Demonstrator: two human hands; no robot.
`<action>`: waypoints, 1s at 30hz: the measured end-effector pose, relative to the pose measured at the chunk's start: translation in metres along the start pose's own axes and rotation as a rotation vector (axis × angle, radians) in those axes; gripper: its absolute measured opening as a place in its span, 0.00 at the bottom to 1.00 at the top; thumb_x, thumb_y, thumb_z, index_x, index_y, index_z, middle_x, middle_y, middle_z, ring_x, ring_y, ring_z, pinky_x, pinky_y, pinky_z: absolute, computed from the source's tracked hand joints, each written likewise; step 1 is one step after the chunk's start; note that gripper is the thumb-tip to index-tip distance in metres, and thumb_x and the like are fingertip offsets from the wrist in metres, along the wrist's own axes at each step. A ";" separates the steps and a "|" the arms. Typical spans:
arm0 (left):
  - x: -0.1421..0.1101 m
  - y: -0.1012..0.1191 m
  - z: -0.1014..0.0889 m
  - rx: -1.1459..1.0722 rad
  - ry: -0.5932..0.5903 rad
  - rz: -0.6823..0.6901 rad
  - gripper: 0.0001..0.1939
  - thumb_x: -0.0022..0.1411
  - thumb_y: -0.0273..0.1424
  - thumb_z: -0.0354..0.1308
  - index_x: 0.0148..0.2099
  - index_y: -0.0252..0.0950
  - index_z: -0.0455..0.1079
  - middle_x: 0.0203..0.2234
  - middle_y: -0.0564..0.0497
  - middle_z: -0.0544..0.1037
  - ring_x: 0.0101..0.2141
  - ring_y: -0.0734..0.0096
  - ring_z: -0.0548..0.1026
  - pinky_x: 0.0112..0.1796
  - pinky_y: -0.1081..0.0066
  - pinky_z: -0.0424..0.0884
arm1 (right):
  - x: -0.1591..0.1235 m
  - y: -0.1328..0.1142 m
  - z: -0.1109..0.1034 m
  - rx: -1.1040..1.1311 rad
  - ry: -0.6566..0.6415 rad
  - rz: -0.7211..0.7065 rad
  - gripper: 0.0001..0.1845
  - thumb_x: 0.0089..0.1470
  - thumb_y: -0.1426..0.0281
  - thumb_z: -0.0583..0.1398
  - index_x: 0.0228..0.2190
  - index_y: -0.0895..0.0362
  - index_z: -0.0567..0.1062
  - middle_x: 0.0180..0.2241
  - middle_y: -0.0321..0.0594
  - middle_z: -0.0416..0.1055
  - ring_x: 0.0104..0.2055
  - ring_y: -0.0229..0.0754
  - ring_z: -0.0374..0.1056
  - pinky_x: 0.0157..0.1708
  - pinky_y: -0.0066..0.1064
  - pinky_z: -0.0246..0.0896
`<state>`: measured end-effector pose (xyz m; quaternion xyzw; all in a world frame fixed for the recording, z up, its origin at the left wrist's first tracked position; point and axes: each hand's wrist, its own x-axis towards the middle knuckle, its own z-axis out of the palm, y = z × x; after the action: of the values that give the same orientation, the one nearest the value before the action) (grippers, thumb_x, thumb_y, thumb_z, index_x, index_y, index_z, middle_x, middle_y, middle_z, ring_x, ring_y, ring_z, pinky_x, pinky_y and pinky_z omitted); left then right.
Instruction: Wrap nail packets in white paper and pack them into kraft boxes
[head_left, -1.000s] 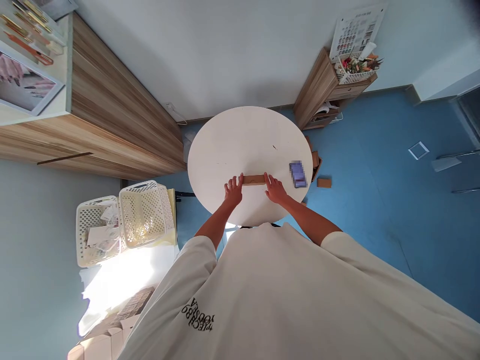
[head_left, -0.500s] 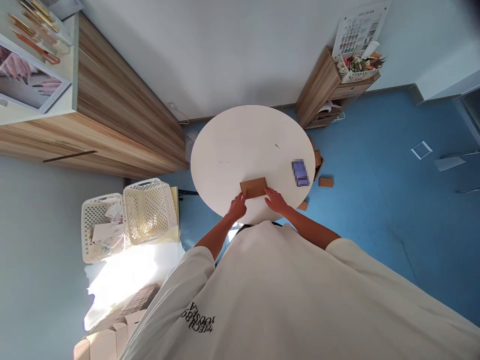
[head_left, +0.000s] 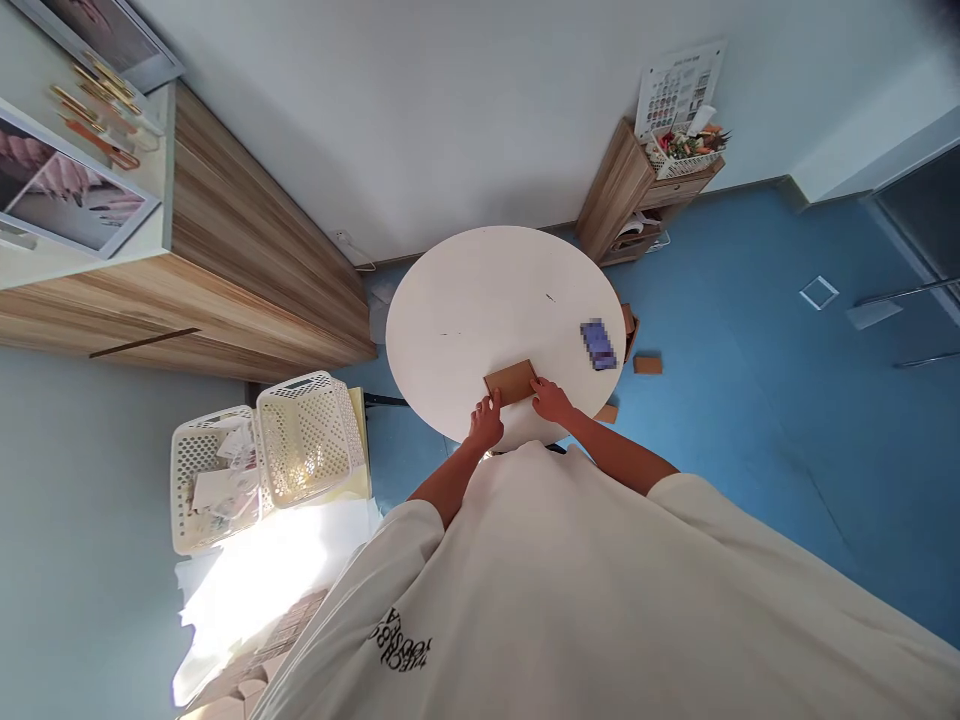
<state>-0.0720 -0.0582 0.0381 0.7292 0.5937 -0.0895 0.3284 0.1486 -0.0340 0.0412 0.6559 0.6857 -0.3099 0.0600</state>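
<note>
Blue floor (head_left: 750,420), wood-grain cabinet (head_left: 225,270).

A flat, rectangular piece of brown cardboard (head_left: 511,382) lies on the round white worktop (head_left: 480,300) close to its near edge, long sides slightly tilted from level.

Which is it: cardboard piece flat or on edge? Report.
Flat: the cardboard piece shows its broad face up on the round white table.

And here's the round white worktop (head_left: 480,300), a flat brown cardboard piece (head_left: 511,382) lying askew by its near edge, a blurred purple object (head_left: 598,345) out to the right! Down on the blue floor (head_left: 735,420), a small cardboard offcut (head_left: 648,365) sits just past the rim.
</note>
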 end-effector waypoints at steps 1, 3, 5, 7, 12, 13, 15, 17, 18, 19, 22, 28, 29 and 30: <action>-0.002 0.000 0.002 -0.031 -0.001 -0.004 0.51 0.62 0.24 0.53 0.81 0.41 0.34 0.72 0.32 0.58 0.68 0.45 0.63 0.61 0.50 0.65 | -0.004 -0.002 0.003 0.033 0.008 0.017 0.33 0.65 0.72 0.55 0.70 0.56 0.64 0.69 0.53 0.62 0.65 0.58 0.65 0.59 0.45 0.66; -0.005 -0.001 0.006 -0.114 0.000 -0.007 0.51 0.63 0.25 0.54 0.81 0.42 0.34 0.73 0.33 0.56 0.67 0.46 0.64 0.61 0.52 0.66 | -0.013 -0.004 0.011 0.113 0.015 0.049 0.34 0.65 0.72 0.55 0.71 0.55 0.63 0.70 0.52 0.61 0.67 0.56 0.64 0.61 0.44 0.65; -0.008 -0.001 0.010 -0.206 0.004 0.000 0.50 0.64 0.25 0.54 0.81 0.42 0.34 0.73 0.34 0.56 0.66 0.47 0.65 0.61 0.53 0.66 | -0.022 -0.004 0.017 0.208 0.018 0.075 0.36 0.65 0.71 0.55 0.72 0.56 0.62 0.71 0.50 0.61 0.68 0.55 0.63 0.63 0.43 0.63; -0.010 0.000 0.012 -0.279 0.016 0.014 0.50 0.63 0.25 0.55 0.81 0.42 0.36 0.72 0.35 0.57 0.67 0.48 0.65 0.62 0.54 0.65 | -0.029 -0.002 0.021 0.300 0.036 0.095 0.36 0.65 0.70 0.55 0.72 0.57 0.63 0.71 0.50 0.61 0.69 0.54 0.62 0.65 0.43 0.62; -0.009 0.013 0.010 -0.360 0.062 0.070 0.50 0.62 0.25 0.57 0.81 0.39 0.39 0.72 0.33 0.56 0.68 0.44 0.63 0.64 0.51 0.63 | -0.040 0.007 0.016 0.431 0.172 0.122 0.34 0.65 0.67 0.57 0.70 0.56 0.66 0.72 0.49 0.59 0.73 0.57 0.57 0.69 0.48 0.58; -0.007 0.018 0.008 -0.371 0.077 0.083 0.50 0.62 0.25 0.57 0.80 0.39 0.40 0.72 0.33 0.56 0.69 0.44 0.62 0.64 0.50 0.62 | -0.040 0.010 0.012 0.447 0.205 0.120 0.34 0.65 0.66 0.57 0.70 0.56 0.67 0.73 0.49 0.59 0.73 0.58 0.56 0.70 0.49 0.57; -0.003 0.029 0.002 -0.391 0.106 0.116 0.49 0.62 0.25 0.57 0.80 0.39 0.40 0.73 0.33 0.55 0.69 0.44 0.61 0.65 0.49 0.61 | -0.041 0.017 0.003 0.476 0.269 0.110 0.34 0.64 0.65 0.58 0.69 0.55 0.68 0.73 0.47 0.59 0.74 0.58 0.55 0.71 0.50 0.56; 0.003 0.043 -0.005 -0.403 0.128 0.161 0.49 0.63 0.26 0.57 0.80 0.39 0.40 0.73 0.34 0.54 0.70 0.46 0.60 0.66 0.49 0.61 | -0.040 0.028 -0.007 0.499 0.325 0.105 0.33 0.64 0.64 0.58 0.69 0.54 0.69 0.72 0.46 0.59 0.74 0.59 0.54 0.71 0.52 0.54; 0.006 0.051 -0.009 -0.403 0.136 0.184 0.49 0.63 0.26 0.57 0.80 0.39 0.39 0.73 0.34 0.54 0.70 0.46 0.60 0.66 0.49 0.61 | -0.040 0.034 -0.013 0.510 0.352 0.107 0.33 0.64 0.63 0.58 0.69 0.53 0.69 0.72 0.46 0.59 0.74 0.59 0.54 0.71 0.53 0.54; 0.010 0.060 -0.013 -0.401 0.144 0.205 0.49 0.63 0.26 0.56 0.80 0.39 0.39 0.74 0.35 0.54 0.71 0.47 0.60 0.66 0.49 0.61 | -0.040 0.041 -0.019 0.521 0.378 0.109 0.33 0.64 0.63 0.58 0.68 0.53 0.69 0.72 0.46 0.59 0.74 0.60 0.53 0.71 0.54 0.53; 0.025 0.094 -0.023 -0.376 0.163 0.260 0.48 0.64 0.26 0.55 0.80 0.39 0.39 0.74 0.35 0.54 0.71 0.47 0.58 0.67 0.48 0.60 | -0.041 0.068 -0.040 0.558 0.452 0.111 0.31 0.65 0.62 0.58 0.67 0.51 0.70 0.72 0.45 0.59 0.76 0.60 0.49 0.72 0.57 0.52; 0.065 0.185 -0.028 -0.325 0.176 0.370 0.46 0.66 0.27 0.55 0.80 0.39 0.40 0.75 0.35 0.53 0.73 0.47 0.56 0.68 0.46 0.59 | -0.046 0.146 -0.082 0.598 0.611 0.155 0.29 0.65 0.59 0.57 0.65 0.50 0.72 0.71 0.46 0.60 0.74 0.60 0.51 0.72 0.57 0.52; 0.073 0.201 -0.027 -0.318 0.170 0.387 0.46 0.66 0.27 0.55 0.80 0.39 0.40 0.75 0.35 0.52 0.73 0.47 0.55 0.68 0.46 0.58 | -0.047 0.162 -0.088 0.605 0.632 0.169 0.29 0.66 0.57 0.57 0.65 0.50 0.72 0.71 0.46 0.60 0.74 0.60 0.51 0.72 0.57 0.52; 0.082 0.217 -0.024 -0.310 0.166 0.401 0.45 0.66 0.27 0.55 0.80 0.40 0.41 0.75 0.35 0.52 0.74 0.47 0.54 0.69 0.45 0.58 | -0.049 0.178 -0.094 0.613 0.650 0.186 0.29 0.66 0.56 0.56 0.65 0.50 0.71 0.71 0.47 0.60 0.74 0.60 0.51 0.71 0.57 0.53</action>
<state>0.1455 0.0047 0.0953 0.7781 0.4687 0.1295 0.3977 0.3521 -0.0383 0.0784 0.7653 0.4838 -0.2702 -0.3276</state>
